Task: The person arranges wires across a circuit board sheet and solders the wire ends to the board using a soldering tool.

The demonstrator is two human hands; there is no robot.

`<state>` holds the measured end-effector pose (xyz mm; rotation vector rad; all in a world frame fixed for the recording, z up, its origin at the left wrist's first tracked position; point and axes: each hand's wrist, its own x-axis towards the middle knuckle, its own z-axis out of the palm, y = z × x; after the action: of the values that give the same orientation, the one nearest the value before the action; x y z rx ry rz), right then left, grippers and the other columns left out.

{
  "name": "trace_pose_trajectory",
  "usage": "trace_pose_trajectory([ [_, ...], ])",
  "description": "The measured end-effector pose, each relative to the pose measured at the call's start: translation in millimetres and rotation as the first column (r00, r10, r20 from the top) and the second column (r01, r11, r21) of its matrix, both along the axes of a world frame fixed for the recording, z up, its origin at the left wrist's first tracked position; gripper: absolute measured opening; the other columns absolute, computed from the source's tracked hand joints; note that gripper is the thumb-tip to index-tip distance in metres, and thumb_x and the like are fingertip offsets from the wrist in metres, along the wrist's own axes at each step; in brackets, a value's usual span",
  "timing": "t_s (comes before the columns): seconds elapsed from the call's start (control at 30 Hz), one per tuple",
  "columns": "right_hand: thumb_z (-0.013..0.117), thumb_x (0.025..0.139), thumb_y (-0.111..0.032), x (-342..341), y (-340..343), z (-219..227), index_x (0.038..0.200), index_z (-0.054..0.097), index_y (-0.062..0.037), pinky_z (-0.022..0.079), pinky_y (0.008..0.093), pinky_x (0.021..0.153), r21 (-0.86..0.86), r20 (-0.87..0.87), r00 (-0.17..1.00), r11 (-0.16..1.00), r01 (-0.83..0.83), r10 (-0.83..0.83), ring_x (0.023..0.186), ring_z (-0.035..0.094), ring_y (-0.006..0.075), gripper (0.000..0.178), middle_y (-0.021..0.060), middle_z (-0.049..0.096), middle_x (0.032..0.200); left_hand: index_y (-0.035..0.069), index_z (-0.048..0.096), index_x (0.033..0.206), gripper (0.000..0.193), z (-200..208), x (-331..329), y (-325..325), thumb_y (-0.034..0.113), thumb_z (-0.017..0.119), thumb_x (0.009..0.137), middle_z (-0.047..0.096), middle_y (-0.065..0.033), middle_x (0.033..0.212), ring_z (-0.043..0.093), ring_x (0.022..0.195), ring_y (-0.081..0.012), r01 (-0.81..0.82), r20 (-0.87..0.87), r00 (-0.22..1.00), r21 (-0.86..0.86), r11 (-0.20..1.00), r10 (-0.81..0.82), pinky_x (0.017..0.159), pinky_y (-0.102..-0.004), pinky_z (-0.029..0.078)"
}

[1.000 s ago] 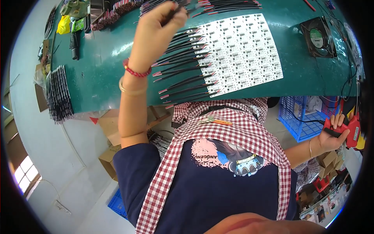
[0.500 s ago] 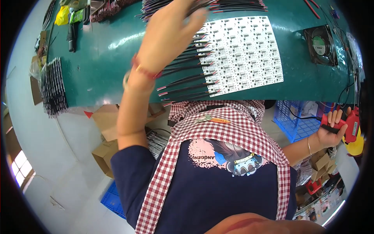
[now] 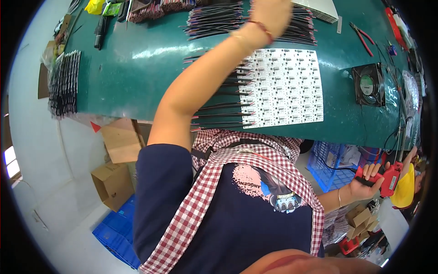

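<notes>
My left hand [image 3: 272,16] reaches across the table to the far side, over two piles of black wires [image 3: 212,20]. Its fingers are cut off by the picture's upper edge, so any hold is hidden. Below that arm lies a white panel of small circuit boards [image 3: 287,89]. Several black wires [image 3: 219,109] with reddish ends lie in a row along the panel's left edge, partly covered by my forearm. Off to the right, beyond the table's near edge, my right hand [image 3: 365,185] is closed round a red pistol-shaped soldering gun [image 3: 390,179].
A black fan [image 3: 368,85] stands right of the panel, with red-handled pliers [image 3: 363,39] behind it. White stacked panels [image 3: 319,9] lie at the far side. Another wire bundle [image 3: 65,84] overhangs the left table edge. Blue crates [image 3: 329,164] and cardboard boxes [image 3: 114,185] sit below.
My left hand has moved rightward, to above the right-hand wire pile. The view has shifted, showing more of the table's far side. My right hand keeps its grip on the soldering gun.
</notes>
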<state>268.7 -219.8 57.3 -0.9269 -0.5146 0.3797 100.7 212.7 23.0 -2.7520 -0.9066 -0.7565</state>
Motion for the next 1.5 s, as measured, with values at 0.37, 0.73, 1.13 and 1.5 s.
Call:
trace_pose_trajectory([
  [0.37,0.053,0.093,-0.022,2.9,41.0,-4.9,0.134,0.031,0.0043,0.034,0.0247,0.056,0.065,-0.059,0.984,0.984,-0.163,0.167,0.059,0.039,0.0108,0.053,0.0057,0.041,0.076,0.009,0.053,0.1,0.025,-59.8,-157.4,66.2,0.015,0.065,0.079,0.054,-0.0071,0.095,0.053,0.096,-0.0267,0.01,-0.196,0.98,-0.156,0.988,-0.041,0.074,-0.0417,0.044],
  [0.73,0.052,0.093,-0.022,-4.8,34.4,-1.7,0.133,0.033,0.0044,0.034,0.0247,0.057,0.068,-0.078,0.985,0.986,-0.151,0.156,0.059,0.039,0.0104,0.052,0.0051,0.041,0.075,-0.003,0.05,0.104,0.021,-59.0,-163.0,99.2,0.008,0.052,0.086,0.053,-0.0262,0.098,0.052,0.094,-0.0434,0.034,0.159,0.987,-0.016,0.999,-0.031,0.082,-0.0458,0.043],
  [1.13,0.052,0.094,-0.024,-12.4,44.3,-6.0,0.133,0.036,0.0024,0.038,0.0252,0.055,0.052,-0.131,0.985,0.993,-0.109,0.115,0.055,0.042,0.0103,0.05,0.0053,0.046,0.074,0.0,0.041,0.092,0.007,-58.0,-148.2,79.6,0.002,0.048,0.091,0.055,-0.0076,0.085,0.055,0.08,-0.0141,0.235,0.609,0.759,-0.584,0.777,0.229,0.076,-0.0273,0.046],
  [1.5,0.056,0.09,-0.025,-26.4,57.3,-16.4,0.129,0.042,0.0,0.037,0.0247,0.049,-0.031,-0.245,0.969,0.999,-0.034,0.025,0.051,0.044,0.0118,0.049,0.0057,0.048,0.069,0.002,0.042,0.097,0.004,-40.7,-141.7,3.3,0.004,0.044,0.093,0.051,-0.0056,0.082,0.049,0.077,-0.014,0.508,0.823,0.42,-0.562,0.652,0.382,0.079,-0.0298,0.043],
])
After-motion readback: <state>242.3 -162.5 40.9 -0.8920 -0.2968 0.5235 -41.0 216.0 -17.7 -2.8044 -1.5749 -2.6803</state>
